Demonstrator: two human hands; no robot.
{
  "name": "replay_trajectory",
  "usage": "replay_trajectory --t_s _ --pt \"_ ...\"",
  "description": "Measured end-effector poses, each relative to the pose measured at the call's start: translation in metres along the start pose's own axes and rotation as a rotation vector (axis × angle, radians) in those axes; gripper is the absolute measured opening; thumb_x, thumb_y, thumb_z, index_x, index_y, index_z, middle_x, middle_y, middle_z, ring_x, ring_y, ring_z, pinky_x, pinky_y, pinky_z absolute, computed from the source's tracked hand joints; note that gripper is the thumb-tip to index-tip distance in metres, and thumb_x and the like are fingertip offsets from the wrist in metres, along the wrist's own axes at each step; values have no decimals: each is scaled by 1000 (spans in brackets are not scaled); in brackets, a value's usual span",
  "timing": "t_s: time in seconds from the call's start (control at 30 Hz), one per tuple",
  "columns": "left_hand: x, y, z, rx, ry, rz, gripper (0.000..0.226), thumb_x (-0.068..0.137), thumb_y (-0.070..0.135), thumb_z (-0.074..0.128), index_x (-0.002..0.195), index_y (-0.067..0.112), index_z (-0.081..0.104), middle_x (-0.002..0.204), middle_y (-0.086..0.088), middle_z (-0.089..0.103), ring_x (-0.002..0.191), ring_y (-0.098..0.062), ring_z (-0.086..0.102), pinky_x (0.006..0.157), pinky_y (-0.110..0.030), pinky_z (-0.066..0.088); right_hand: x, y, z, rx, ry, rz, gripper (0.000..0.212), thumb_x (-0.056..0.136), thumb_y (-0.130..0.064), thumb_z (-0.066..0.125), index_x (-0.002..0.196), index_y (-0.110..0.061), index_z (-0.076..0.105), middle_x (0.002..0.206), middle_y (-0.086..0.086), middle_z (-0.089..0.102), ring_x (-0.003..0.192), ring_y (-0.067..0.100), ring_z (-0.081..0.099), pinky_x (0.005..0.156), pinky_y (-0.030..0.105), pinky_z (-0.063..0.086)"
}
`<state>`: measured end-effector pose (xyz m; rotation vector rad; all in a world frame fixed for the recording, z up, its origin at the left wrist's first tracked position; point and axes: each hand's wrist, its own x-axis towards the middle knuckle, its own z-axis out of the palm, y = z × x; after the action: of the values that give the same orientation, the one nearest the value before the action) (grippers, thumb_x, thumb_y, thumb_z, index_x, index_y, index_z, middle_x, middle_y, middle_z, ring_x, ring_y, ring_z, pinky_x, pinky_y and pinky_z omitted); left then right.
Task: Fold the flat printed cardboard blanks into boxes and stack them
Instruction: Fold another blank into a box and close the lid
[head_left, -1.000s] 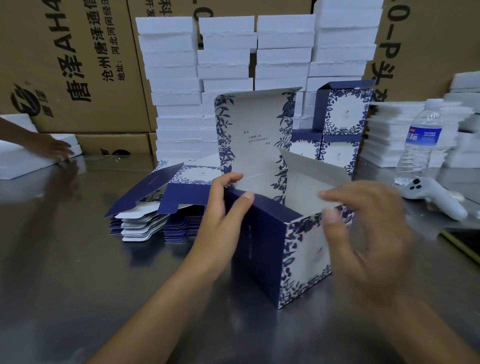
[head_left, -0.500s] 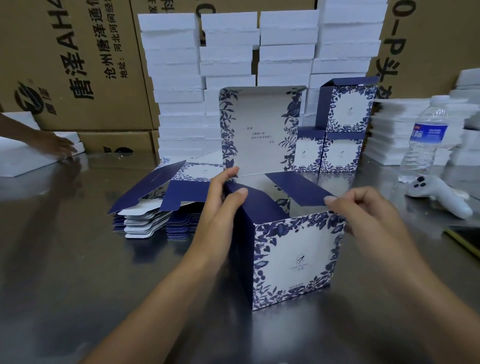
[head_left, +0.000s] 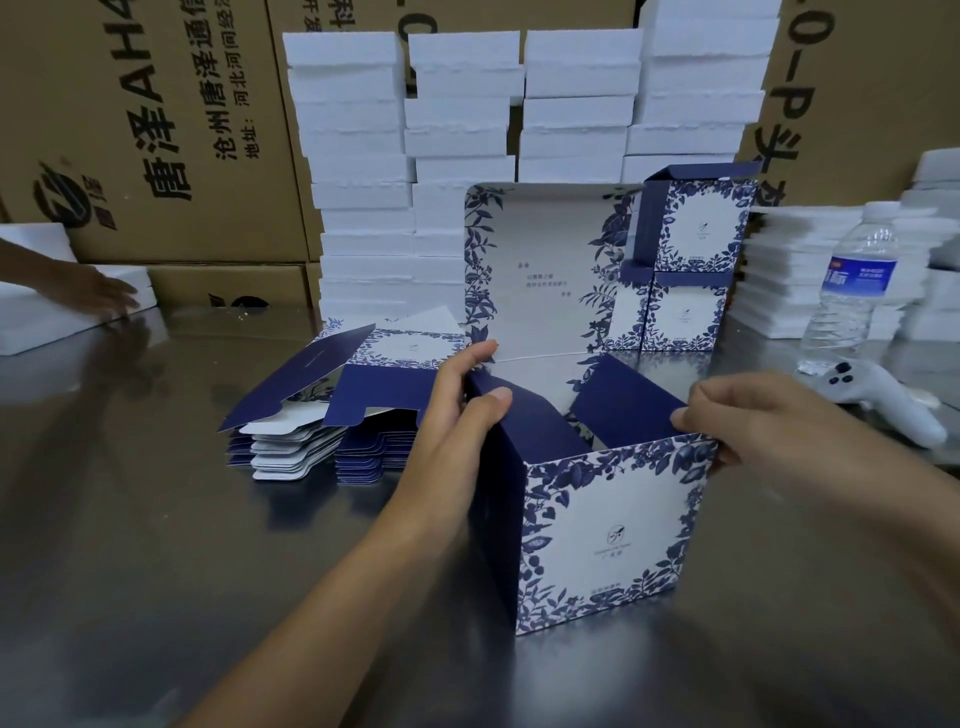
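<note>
1. Well, the left hand (head_left: 452, 431) lay against the left side of the box (head_left: 597, 525). Its fingers were mostly straight. The thumb (head_left: 493, 400) pressed down on the left flap (head_left: 535, 423), and the pointing finger reached up to the back corner.
2. The right hand (head_left: 769, 431) pinched the top right corner of the box with curled fingers. One fingertip sat on the right flap (head_left: 623, 410).
3. The box stood upright on the metal table (head_left: 156, 545), right between the two hands. Its top was open. Both dark blue flaps leaned in over the hole but were not flat yet.
4. The lid (head_left: 540, 270) stood straight up at the back of the box, on the far side of the fingers. Its fold line ran from left to right. The left pointing finger was just beside its bottom corner, so the left hand was nearer. I think the lid had to come down toward the person next, over the flaps.
5. Nothing stood between the hands and the lid. The flaps might bump it if they were not pushed low first.
6. A pile of flat blanks (head_left: 332, 415) lay just left of the box. The finished boxes (head_left: 691, 260) were stacked behind it on the right, in front of tall white foam blocks (head_left: 353, 156).
7. A water bottle (head_left: 852, 280) and a white controller (head_left: 878, 397) sat well apart on the right. Another person's hand (head_left: 93, 291) rested far to the left.
</note>
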<state>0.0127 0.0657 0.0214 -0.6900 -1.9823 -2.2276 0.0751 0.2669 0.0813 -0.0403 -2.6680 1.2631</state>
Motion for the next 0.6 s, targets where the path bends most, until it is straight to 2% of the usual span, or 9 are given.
replay_trajectory --t_s 0.07,0.17,0.2,0.27,0.37,0.43,0.53,0.6 --pt "1 0 -1 -10 -9 -5 39 75 35 50 110 51 57 111 17 63 101 -10 62 88 -26 48 3 -2 -3 -122 -35 -4 51 92 -20 54 42 -21 45 37 -9 38 33 2 33 49 27 28" --pt "1 0 -1 -18 5 -9 41 73 33 49 107 53 57 112 17 62 96 -9 61 88 -31 46 7 -7 -7 -183 -82 11 48 93 -23 54 47 -18 40 41 -8 40 39 4 44 55 29 32" --pt "1 1 0 -20 1 -6 41 72 32 49 107 54 57 109 22 62 94 -6 61 85 -29 45 9 -9 -8 -194 -102 15 46 93 -26 53 50 -18 39 43 -6 42 43 8 48 59 30 33" --pt "0 2 0 -23 -8 -10 42 71 32 48 106 54 57 108 29 59 91 -4 58 79 -25 42 13 -15 -9 -218 -131 29 46 93 -34 51 51 -17 46 47 0 51 50 12 51 63 30 35" --pt "-1 3 0 -23 -19 -23 42 70 33 48 104 55 57 105 24 55 83 1 54 71 -20 39 21 -24 -9 -258 -151 83 37 96 -36 47 70 -16 64 76 11 68 63 12 60 65 26 39" --pt "-1 3 -1 -17 -23 -14 42 71 33 48 105 54 57 103 26 53 87 8 54 73 -16 40 27 -25 -9 -263 -183 77 35 98 -29 47 68 -13 58 71 11 61 58 11 57 60 21 39" --pt "0 3 -1 -33 -25 -5 41 71 31 50 107 50 58 102 30 56 100 2 56 88 -21 43 33 -23 -9 -367 -188 39 37 97 -22 48 62 -14 43 58 3 44 41 6 43 51 20 32" --pt "1 2 -3 -33 -26 0 41 72 30 50 107 49 58 93 39 57 95 10 55 92 -24 42 35 -22 -10 -407 -192 35 38 97 -21 47 60 -14 41 56 4 42 40 7 41 47 17 32"
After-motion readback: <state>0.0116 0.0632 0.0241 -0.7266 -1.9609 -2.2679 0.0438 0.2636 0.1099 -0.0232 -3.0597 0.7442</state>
